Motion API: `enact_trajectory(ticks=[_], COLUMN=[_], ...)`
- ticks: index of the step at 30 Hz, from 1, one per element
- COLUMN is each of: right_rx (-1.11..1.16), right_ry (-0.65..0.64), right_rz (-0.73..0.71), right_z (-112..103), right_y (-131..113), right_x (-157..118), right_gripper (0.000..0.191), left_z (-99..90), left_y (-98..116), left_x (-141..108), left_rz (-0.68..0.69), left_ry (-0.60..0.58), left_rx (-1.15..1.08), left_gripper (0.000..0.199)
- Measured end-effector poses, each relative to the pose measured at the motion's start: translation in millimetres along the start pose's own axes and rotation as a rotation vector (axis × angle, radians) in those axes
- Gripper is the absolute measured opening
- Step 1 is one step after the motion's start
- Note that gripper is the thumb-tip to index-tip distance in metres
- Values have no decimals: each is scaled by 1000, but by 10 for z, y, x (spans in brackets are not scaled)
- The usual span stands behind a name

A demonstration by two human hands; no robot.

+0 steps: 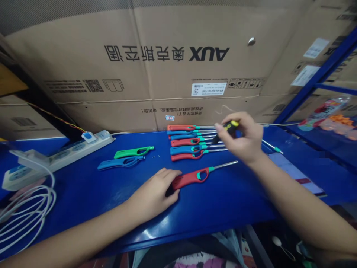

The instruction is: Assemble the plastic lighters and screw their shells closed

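My left hand (158, 190) grips the handle end of a red gas lighter (191, 179), which lies on the blue table with its metal tube pointing right. Raised above the table, my right hand (247, 139) holds a screwdriver (231, 127) with a black and yellow handle, its dark shaft slanting down to the left. Behind the red lighter, several red and blue gas lighters (182, 150) lie side by side; my right hand hides part of their tubes. Farther left are a green lighter body (131, 152) and a blue lighter body (119, 163), both without tubes.
Two tiny metal pieces (156, 156) lie beside the lighter bodies. A white power strip (67, 156) and a coiled white cable (30, 208) occupy the left. A large cardboard box (167, 82) stands behind. At right are a loose metal tube (272, 146) and a flat panel (295, 175).
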State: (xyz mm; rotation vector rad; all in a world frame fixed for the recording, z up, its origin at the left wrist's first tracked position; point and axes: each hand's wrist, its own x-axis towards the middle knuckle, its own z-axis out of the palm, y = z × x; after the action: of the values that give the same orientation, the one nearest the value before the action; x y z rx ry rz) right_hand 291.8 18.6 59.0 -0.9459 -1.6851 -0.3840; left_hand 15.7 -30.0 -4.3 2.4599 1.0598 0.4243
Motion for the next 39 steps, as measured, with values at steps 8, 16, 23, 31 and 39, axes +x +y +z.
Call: enact_trajectory(ticks=[8,16,23,31,39], right_rx=[-742,-771,-652,-669,-391], right_ry=[-449,-972,-1200,-1063,-1063], right_rz=[524,808,831,557,219], right_z=[-295,-372,-222,-151,-70], right_y=[892,1105,1099,1040,821], right_x=[1,-28,-129,-222,-271], right_gripper=[33,33,29,64,73], left_z=[-61,-581,-629,-385,-405], left_y=[45,-93,-598,-779,-715], left_x=[231,731,1352,1514,1495], left_rz=[-69,78,21,0,13], left_ry=[-132,46,164,270,273], left_rx=[163,161,229,235,244], left_gripper=[24,22,22,22,20])
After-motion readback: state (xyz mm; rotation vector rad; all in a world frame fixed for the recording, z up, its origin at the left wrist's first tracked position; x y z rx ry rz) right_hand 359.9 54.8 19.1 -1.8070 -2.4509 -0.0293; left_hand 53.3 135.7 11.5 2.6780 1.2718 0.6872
